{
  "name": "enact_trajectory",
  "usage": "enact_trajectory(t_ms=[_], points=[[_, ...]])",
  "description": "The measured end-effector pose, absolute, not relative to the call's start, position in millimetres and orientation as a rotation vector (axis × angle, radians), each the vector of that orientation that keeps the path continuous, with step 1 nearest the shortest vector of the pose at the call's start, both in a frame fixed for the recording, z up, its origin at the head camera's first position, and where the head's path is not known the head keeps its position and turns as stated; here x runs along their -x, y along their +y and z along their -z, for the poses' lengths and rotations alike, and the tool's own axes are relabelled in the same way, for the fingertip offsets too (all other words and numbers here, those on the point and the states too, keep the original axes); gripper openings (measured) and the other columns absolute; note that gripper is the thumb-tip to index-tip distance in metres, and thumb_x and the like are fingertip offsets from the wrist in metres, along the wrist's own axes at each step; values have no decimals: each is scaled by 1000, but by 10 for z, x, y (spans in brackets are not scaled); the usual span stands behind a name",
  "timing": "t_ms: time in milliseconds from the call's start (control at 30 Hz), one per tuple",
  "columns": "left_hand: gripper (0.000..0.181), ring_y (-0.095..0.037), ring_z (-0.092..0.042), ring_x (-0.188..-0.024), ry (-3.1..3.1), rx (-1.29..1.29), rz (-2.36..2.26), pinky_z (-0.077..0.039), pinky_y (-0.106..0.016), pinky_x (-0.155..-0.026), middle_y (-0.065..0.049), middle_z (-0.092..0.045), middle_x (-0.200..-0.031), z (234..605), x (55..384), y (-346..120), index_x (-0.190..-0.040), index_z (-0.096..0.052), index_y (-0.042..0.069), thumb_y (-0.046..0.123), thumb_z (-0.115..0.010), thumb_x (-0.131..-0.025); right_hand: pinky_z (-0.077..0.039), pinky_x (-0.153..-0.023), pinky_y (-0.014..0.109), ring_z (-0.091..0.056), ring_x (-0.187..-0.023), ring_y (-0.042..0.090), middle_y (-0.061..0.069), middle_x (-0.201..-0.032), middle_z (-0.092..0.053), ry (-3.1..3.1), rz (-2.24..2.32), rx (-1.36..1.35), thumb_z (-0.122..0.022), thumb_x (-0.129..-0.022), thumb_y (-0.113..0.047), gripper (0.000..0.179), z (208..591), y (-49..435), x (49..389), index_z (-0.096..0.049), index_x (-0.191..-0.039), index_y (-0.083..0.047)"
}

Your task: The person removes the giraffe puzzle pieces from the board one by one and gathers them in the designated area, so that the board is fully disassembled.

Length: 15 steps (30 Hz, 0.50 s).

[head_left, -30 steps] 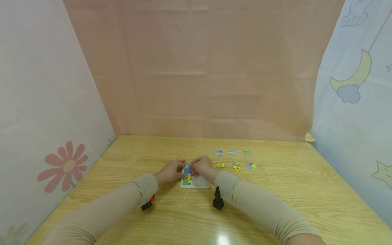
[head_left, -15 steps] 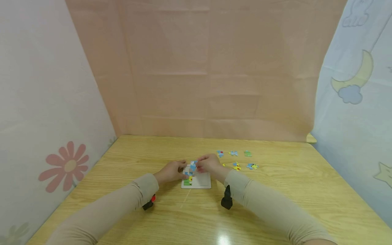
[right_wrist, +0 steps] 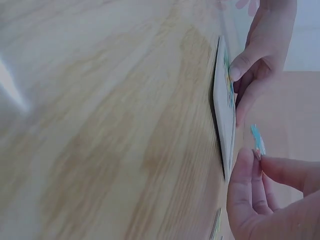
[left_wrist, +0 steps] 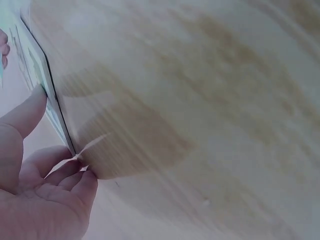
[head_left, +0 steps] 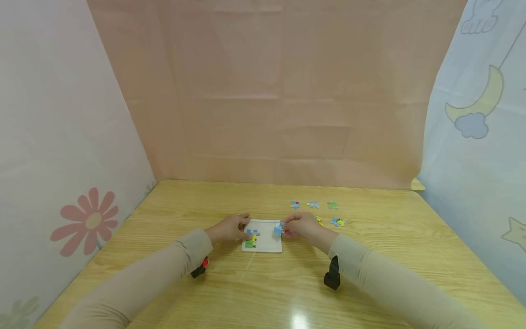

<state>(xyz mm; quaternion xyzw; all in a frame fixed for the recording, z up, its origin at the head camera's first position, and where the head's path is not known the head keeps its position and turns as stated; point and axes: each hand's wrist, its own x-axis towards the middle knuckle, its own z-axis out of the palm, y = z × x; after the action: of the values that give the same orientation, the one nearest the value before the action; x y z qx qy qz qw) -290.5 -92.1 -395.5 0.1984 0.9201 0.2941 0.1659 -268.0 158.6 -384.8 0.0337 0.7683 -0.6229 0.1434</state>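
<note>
A white puzzle board (head_left: 269, 244) lies on the table, with a few joined green, yellow and blue jigsaw pieces (head_left: 251, 240) along its left side. My left hand (head_left: 229, 228) holds the board's left edge; in the left wrist view its thumb (left_wrist: 35, 102) rests on the board and the other fingers curl at the corner. Over the right edge of the board, my right hand (head_left: 305, 225) pinches a blue-and-white jigsaw piece (head_left: 279, 228) between thumb and fingers. The right wrist view shows this piece (right_wrist: 257, 137) tilted up, seen nearly edge-on.
Loose jigsaw pieces lie right of the board: a blue-and-red one (head_left: 295, 205), a light blue one (head_left: 313, 204), a green one (head_left: 332, 205) and a blue-and-yellow one (head_left: 339, 222). My right hand partly covers a yellow piece (head_left: 319, 220). A tan sheet (head_left: 279, 114) hangs behind the table.
My right hand has lifted the blue-and-white piece from the upper left of the board and carried it to the right edge. My left hand has stayed at the board's left side.
</note>
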Motion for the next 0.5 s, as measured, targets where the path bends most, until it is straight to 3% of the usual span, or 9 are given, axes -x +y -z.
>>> enact_trajectory(t_ms=[300,500], points=[[72,-35,-26,-146,2672,-636,-790,-26,-47,-118,-13,-30,-157,3977,2872,-933,-148,-36,4,24,-71,-89,-61,-72,31,-70,-68,15,13,-84,-70,2157,1770,-58,-64,-87,7,21,3878,1850,2563,-61,-107,14],[75,-32,-24,-147,2632,-619,-842,-23,-46,-119,-10,-29,-158,3956,2858,-950,-150,-36,7,24,-73,-87,-61,-69,30,-68,-66,16,12,-81,-70,2170,1698,-50,-65,-86,8,19,3890,1986,2512,-62,-104,13]])
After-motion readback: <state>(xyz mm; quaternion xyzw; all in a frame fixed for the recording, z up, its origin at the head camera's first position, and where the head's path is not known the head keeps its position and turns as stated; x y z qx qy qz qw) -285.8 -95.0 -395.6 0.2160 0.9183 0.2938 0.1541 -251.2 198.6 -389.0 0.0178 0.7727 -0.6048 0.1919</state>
